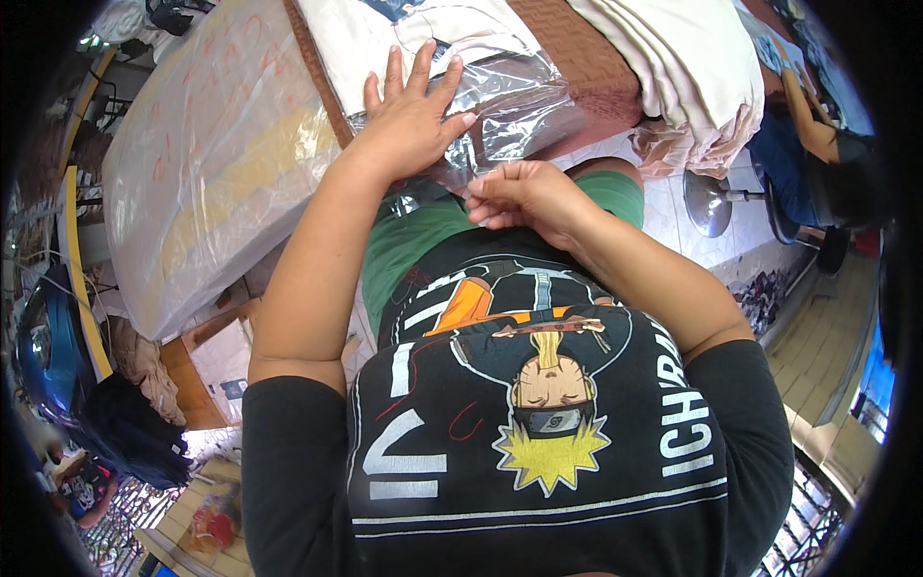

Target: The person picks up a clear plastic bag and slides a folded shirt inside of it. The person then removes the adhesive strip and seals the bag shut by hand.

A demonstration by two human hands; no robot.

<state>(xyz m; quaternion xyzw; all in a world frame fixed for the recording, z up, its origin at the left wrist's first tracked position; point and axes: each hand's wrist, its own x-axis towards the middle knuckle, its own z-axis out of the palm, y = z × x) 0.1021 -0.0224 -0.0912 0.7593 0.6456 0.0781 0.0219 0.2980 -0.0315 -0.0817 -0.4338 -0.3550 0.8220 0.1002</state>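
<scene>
Fingers spread, my left hand point(409, 120) lies flat over a folded white garment point(481, 34) and the clear plastic bag point(524, 101) around it. The bag's loose end hangs over the near edge of the brown-covered table point(577, 48), above my lap. My right hand point(529, 197) is just to the right of that end, thumb and fingers pinched on the bag's edge. A dark patch shows on the garment beside my left fingertips.
A large plastic-wrapped bundle point(221, 163) stands close on my left. Stacked white cloth point(683, 67) hangs off the table at the right. Beyond it are a round metal stool base point(709, 204) and another person's arm point(808, 115). Dark cloth point(135, 428) is heaped at lower left.
</scene>
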